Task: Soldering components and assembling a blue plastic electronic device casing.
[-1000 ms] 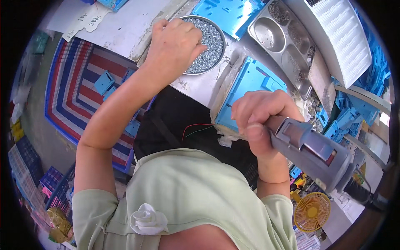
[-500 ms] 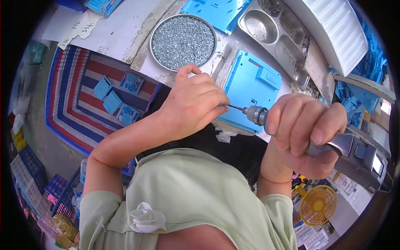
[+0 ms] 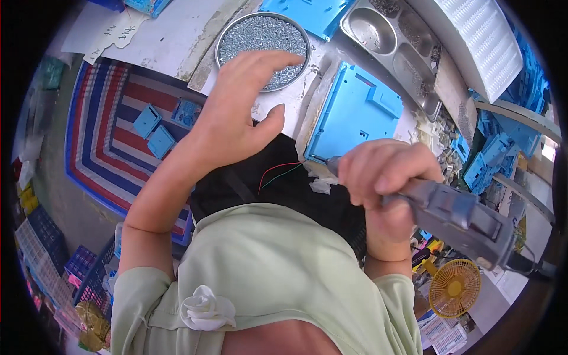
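Note:
My right hand (image 3: 387,174) is wrapped round a grey electric screwdriver (image 3: 458,219). Its nose points at the near left corner of a light-blue plastic housing (image 3: 352,112), which lies on the bench; the exact contact of the tip is too small to make out. A red and a green wire (image 3: 273,167) stick out from that corner over the bench edge. My left hand (image 3: 236,112) is open, with the fingers reaching over a round metal pan (image 3: 218,50) full of small silver screws (image 3: 260,38). No screw shows in its fingers, though the fingertips are partly hidden.
A steel compartment tray (image 3: 387,56) lies behind the housing. At far right stand a white ribbed tray (image 3: 473,41) and piles of blue parts (image 3: 497,148). Left of the bench, a striped cloth-lined bin (image 3: 97,148) holds finished-looking blue units (image 3: 160,142). A yellow fan (image 3: 454,288) stands lower right.
My left hand has left the screwdriver tip and moved up and left over the screw pan, its fingers opening. My right hand has brought the screwdriver left and down to the housing's near corner.

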Motion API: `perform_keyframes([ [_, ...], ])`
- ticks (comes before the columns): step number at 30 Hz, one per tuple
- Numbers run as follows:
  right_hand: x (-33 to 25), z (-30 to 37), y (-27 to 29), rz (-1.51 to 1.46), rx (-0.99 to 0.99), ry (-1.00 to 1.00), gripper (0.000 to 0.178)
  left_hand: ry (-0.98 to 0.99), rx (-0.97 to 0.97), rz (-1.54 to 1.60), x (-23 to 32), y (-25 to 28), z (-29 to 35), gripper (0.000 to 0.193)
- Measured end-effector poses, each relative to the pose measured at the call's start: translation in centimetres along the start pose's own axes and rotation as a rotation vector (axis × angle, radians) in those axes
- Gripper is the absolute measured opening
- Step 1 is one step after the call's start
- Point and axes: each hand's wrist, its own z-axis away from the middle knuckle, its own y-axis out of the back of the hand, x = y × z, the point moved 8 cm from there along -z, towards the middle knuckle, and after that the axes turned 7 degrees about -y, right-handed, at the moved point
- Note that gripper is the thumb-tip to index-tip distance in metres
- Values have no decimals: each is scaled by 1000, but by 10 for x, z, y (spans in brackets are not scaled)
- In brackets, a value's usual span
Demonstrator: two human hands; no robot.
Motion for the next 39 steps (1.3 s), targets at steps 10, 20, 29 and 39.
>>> perform_keyframes([
  [10,-2,-4,2,285,-111,101,30,-183,-4,35,16,-55,-25,34],
  [20,-45,39,135,52,223,335,25,-317,-344,-57,59,-122,-32,40],
  [29,-28,15,153,119,336,343,16,-303,-381,-69,62,-125,-36,42],
  [39,-31,52,124,90,349,188,21,-271,-410,18,51,-126,-39,44],
])
